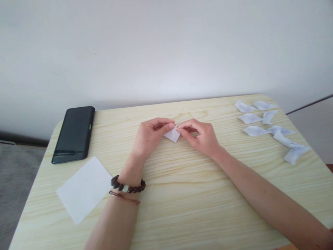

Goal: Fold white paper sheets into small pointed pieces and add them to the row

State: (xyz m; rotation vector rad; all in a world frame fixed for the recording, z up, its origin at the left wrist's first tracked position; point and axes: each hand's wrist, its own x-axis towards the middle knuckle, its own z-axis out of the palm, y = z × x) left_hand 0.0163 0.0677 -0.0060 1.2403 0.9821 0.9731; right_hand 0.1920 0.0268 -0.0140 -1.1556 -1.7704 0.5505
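A small folded piece of white paper (173, 135) is pinched between my two hands over the middle of the table, one corner pointing toward me. My left hand (153, 134) grips its left side between thumb and fingers. On the opposite side, my right hand (199, 135) holds the upper right edge with thumb and index finger close to the left fingertips. The fingers hide the paper's upper part. Dark beads and a thin copper-coloured band circle my left wrist.
A flat white sheet of paper (84, 189) lies at the left, partly by my left wrist. Behind it rests a black phone (74, 133). Several folded white paper pieces (253, 131) are spread at the right of the wood-grain table (187, 208). A white wall (166, 48) stands behind.
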